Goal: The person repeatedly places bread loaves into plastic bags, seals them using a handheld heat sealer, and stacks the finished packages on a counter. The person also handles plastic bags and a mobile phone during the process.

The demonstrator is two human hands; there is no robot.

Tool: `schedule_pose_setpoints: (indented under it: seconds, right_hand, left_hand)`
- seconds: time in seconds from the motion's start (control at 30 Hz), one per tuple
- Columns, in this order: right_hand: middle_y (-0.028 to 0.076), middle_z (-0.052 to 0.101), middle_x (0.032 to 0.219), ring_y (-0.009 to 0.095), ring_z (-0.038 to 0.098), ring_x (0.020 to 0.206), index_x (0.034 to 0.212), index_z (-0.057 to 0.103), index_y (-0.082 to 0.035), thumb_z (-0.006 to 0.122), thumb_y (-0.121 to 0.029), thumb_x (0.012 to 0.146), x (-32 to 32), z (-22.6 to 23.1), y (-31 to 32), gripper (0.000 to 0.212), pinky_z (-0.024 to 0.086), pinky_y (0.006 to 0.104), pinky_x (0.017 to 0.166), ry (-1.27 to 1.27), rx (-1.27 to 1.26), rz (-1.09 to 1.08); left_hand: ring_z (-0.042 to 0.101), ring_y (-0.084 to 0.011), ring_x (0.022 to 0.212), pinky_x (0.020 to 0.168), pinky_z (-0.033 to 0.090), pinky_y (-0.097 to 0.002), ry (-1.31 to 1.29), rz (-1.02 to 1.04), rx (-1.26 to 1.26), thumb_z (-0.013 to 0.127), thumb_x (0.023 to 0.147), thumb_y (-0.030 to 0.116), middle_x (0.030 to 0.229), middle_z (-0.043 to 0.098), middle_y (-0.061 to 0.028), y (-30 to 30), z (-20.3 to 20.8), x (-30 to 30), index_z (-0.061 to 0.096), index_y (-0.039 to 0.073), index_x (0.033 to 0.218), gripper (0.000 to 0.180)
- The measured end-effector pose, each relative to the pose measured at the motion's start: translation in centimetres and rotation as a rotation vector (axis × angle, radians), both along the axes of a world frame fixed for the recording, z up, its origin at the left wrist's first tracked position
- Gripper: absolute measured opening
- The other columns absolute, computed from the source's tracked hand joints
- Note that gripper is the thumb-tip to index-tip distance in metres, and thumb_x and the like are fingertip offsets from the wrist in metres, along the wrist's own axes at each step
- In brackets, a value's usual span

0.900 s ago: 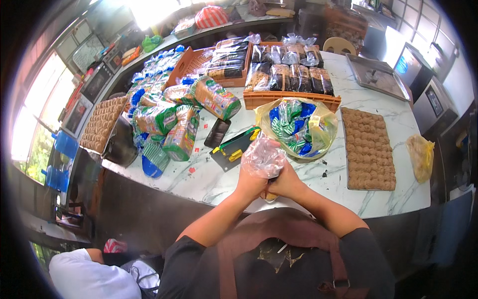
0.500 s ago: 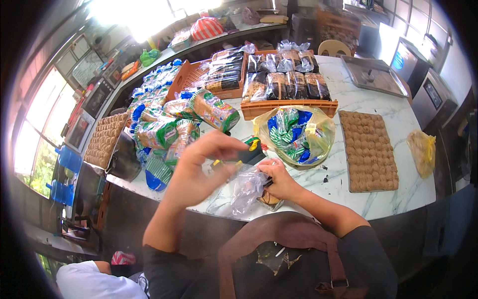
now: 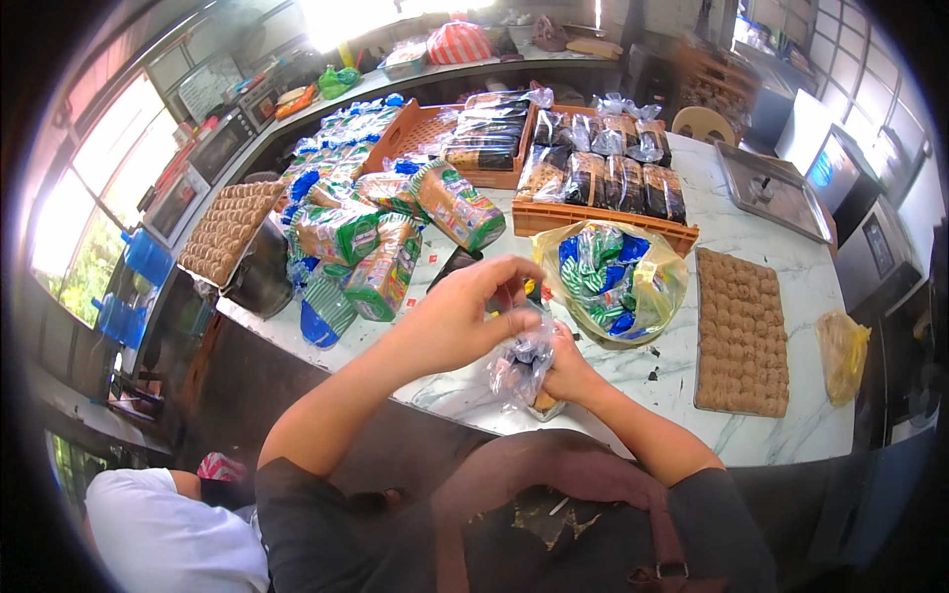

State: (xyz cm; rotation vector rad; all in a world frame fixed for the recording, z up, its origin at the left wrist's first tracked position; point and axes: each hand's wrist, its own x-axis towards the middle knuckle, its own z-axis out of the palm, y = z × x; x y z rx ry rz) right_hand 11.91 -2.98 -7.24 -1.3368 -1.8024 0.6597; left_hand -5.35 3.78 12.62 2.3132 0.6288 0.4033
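The right hand (image 3: 568, 366), on the person's side of the yellow bag (image 3: 666, 287) and slightly left of it, was clenched on the neck of a clear bag (image 3: 516, 372) with something dark and tan inside. That clear bag lay left of the right hand and below the left hand (image 3: 479, 304), also on the person's side of the yellow bag; foreshortening hid its long axis. The right hand was the nearer, already on the plastic. The left hand, left of the yellow bag, arched half open, its thumb apart from its curled fingers; whether their tips touched the film I cannot tell. Farther out, green-wrapped loaves (image 3: 458, 206) lay left of the yellow bag, an orange crate (image 3: 603, 221) of dark packets (image 3: 623, 182) stood just beyond it, and a slab of rounded brown lumps (image 3: 743, 336) lay to its right.
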Motion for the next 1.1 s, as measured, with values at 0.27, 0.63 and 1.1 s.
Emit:
schedule_pose_setpoints:
  seconds: [0.27,0.63,1.1]
  right_hand:
    - [0.012,0.065,0.109,0.034,0.053,0.115,0.109,0.066,-0.012,0.073,-0.017,0.072,-1.5,0.2,0.5,0.037,0.023,0.0505,0.112,0.016,-0.083,0.033]
    - [0.012,0.067,0.104,0.033,0.054,0.113,0.101,0.07,-0.012,0.069,-0.018,0.076,-1.4,-0.2,1.0,0.026,0.025,0.0467,0.112,0.143,-0.128,0.012]
    - [0.005,0.063,0.097,0.018,0.061,0.093,0.113,0.055,-0.002,0.056,-0.012,0.094,1.5,-0.4,2.0,0.021,0.049,0.0334,0.092,0.548,-0.015,-0.019]
  left_hand:
    - [0.059,-0.0245,0.098,0.09,0.04,-0.0438,0.244,0.029,0.697,0.073,0.072,0.016,0.091,0.064,-0.0047,-0.9,-2.0,-1.4,0.068,0.008,0.09,0.021]
    - [0.063,-0.0261,0.089,0.084,0.042,-0.0404,0.005,0.097,0.626,0.07,0.075,0.01,0.084,0.066,-0.0055,0.5,-2.1,-2.7,0.068,0.01,0.085,0.01]
    - [0.056,-0.0057,0.075,0.069,0.046,-0.0222,-0.658,0.285,0.042,0.066,0.089,0.008,0.082,0.063,-0.0004,5.7,1.2,-6.2,0.064,-0.002,0.091,0.009]
